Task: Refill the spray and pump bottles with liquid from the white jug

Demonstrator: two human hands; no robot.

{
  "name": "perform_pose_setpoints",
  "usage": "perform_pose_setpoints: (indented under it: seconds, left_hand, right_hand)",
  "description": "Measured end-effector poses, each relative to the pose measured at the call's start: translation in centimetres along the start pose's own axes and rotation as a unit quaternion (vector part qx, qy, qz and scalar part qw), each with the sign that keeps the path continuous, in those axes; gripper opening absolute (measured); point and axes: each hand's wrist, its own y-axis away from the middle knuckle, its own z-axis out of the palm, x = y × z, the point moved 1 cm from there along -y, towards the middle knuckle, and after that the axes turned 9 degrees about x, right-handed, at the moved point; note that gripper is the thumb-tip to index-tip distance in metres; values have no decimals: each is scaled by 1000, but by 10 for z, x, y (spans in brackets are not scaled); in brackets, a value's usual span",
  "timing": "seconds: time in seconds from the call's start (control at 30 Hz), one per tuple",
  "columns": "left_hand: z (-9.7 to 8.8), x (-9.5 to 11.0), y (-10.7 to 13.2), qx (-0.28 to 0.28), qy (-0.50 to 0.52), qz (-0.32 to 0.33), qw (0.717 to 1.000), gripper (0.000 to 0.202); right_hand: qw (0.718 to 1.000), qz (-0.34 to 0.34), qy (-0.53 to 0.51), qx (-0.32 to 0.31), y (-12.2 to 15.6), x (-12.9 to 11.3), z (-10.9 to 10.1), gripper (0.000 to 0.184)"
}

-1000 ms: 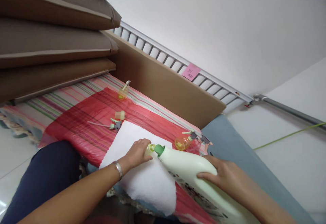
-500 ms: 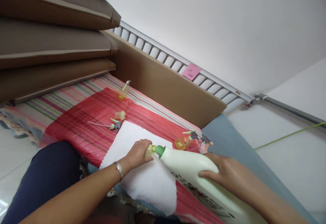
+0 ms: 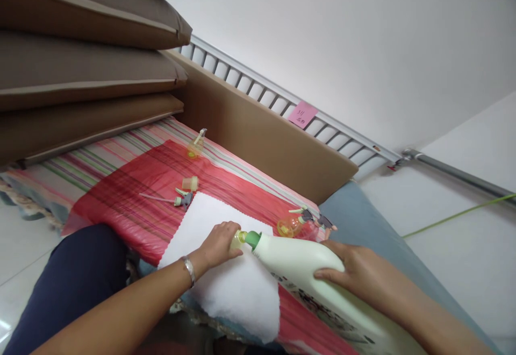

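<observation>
**Tilting the big bottle's neck onto the small one**

Clenching the left hand [image 3: 217, 245] round a small yellowish bottle [image 3: 236, 238] and holding it over the white cloth [image 3: 237, 290]. Grasping the large white bottle [image 3: 294, 261] round its body with the right hand [image 3: 355, 274], laying it nearly flat along a line from lower right to upper left, green neck [image 3: 252, 238] foremost. Meeting the small bottle's mouth with that neck, just right of the left hand. Finding nothing between the two openings.

Lying around on the red striped sheet [image 3: 133, 193]: an orange spray bottle [image 3: 287, 228] just beyond the neck, a loose spray head [image 3: 179, 200] and a cap [image 3: 190, 183] past the cloth's far corner, another small bottle [image 3: 195, 148] well apart, near the cardboard panel [image 3: 274, 145].
</observation>
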Motion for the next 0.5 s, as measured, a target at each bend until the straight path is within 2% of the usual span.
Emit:
perform_pose_setpoints:
  seconds: [0.5]
  left_hand:
    - [-1, 1, -1, -4, -4, -2, 1000, 48]
  right_hand:
    - [1000, 3, 23, 10, -5, 6, 4, 34]
